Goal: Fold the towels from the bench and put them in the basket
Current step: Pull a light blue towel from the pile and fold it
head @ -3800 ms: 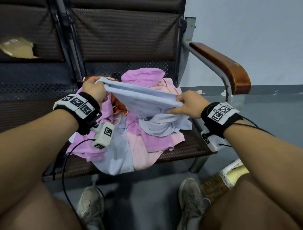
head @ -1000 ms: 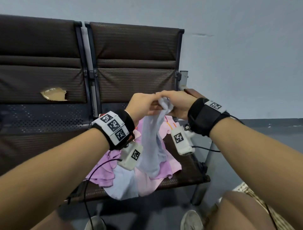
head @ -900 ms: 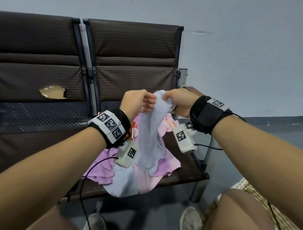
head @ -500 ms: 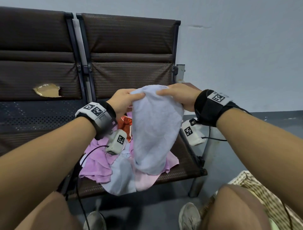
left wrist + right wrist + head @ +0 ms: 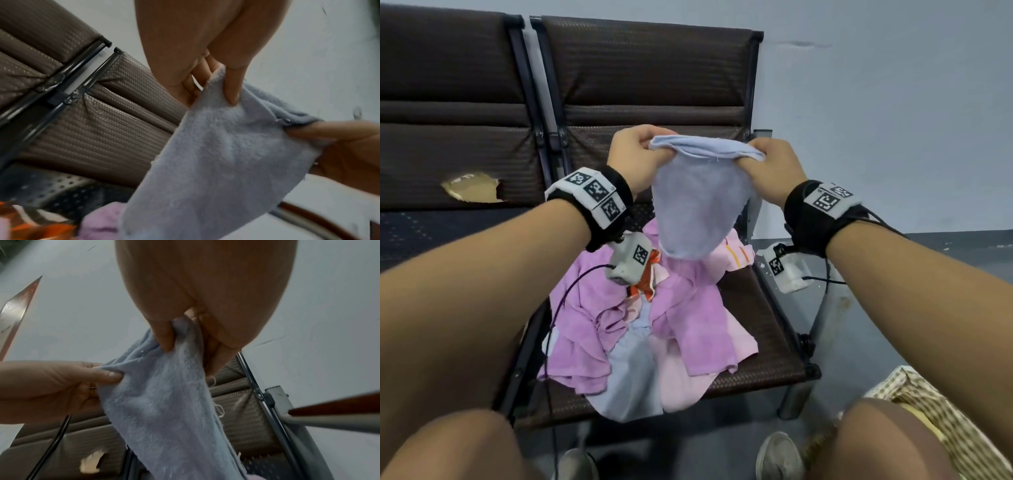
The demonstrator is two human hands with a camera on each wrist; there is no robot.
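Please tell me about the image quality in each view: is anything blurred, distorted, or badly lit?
Head view: even light, no glare; wide-angle bending stretches the forearms, and the blue towel held by the left hand and right hand is fairly sharp. Left wrist view: dimmer, with the pile of towels smeared at the bottom edge. Right wrist view: soft, the wooden armrest blurred, the palm very close and large.

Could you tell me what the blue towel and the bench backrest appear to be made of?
Blue towel: soft terry-type cloth, probably cotton or microfibre; fuzzy nap, limp drape.
Bench backrest: brown padded covering, likely faux leather or vinyl; fine woven-look embossing, slight sheen, stitched horizontal panels.
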